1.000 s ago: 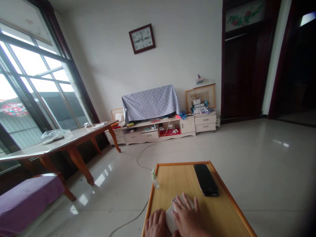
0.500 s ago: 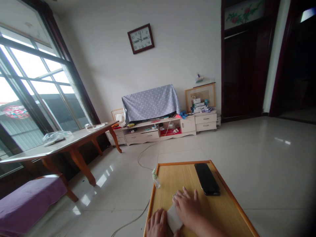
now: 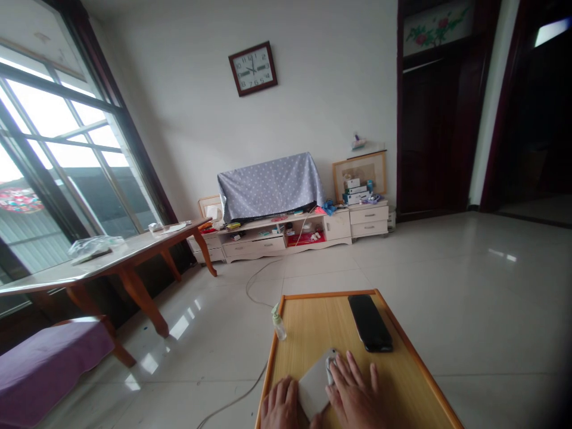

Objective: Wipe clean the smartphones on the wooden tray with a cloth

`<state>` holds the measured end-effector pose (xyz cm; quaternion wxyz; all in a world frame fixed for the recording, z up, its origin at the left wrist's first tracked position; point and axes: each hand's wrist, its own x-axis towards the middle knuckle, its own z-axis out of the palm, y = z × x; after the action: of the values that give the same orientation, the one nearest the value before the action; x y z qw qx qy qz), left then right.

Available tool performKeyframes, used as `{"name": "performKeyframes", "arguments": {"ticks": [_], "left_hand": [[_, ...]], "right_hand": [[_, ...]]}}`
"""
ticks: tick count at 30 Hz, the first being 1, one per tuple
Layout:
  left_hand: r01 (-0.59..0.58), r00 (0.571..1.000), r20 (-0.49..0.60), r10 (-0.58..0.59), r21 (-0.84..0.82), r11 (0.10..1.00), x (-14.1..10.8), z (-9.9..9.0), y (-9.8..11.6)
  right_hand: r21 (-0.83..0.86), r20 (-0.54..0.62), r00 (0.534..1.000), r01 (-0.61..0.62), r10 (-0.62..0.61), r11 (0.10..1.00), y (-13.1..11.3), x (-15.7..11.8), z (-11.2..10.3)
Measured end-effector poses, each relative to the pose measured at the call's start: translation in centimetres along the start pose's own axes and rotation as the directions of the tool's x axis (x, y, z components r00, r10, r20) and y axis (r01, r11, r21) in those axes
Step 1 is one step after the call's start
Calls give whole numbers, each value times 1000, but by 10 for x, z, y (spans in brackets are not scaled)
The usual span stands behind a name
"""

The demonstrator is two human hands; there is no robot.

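Observation:
Low on the bamboo-look tabletop (image 3: 313,322) with its orange edging, my left hand (image 3: 280,406) and my right hand (image 3: 354,396) hold a flat white sheet (image 3: 314,381) between them. The left hand covers its lower left edge. Fingers of the right hand spread along its right side, by a small crumpled fold. A black smartphone (image 3: 370,323) lies face down or dark beyond the right hand, apart from it. A small clear spray bottle (image 3: 279,325) stands at the table's far left corner.
A white cable (image 3: 250,381) runs along the tiled floor beside the low table. A long wooden table (image 3: 111,262) and a purple-covered bench (image 3: 49,363) stand at left. A cluttered white TV cabinet (image 3: 272,241) stands against the far wall.
My right hand has slid off the top of the white sheet to its right side, showing more of the sheet. The view has shifted slightly.

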<state>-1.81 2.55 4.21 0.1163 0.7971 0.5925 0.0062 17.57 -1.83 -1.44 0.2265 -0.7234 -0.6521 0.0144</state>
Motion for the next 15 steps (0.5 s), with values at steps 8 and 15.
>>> {"name": "performKeyframes", "arguments": {"ticks": [8, 15], "left_hand": [[-12, 997, 80, 11, 10, 1000, 8, 7, -9], [7, 998, 70, -8, 15, 1000, 10, 12, -10]], "right_hand": [[27, -40, 993, 113, -111, 993, -5, -14, 13], [-33, -74, 996, 44, -46, 999, -1, -14, 17]]}}
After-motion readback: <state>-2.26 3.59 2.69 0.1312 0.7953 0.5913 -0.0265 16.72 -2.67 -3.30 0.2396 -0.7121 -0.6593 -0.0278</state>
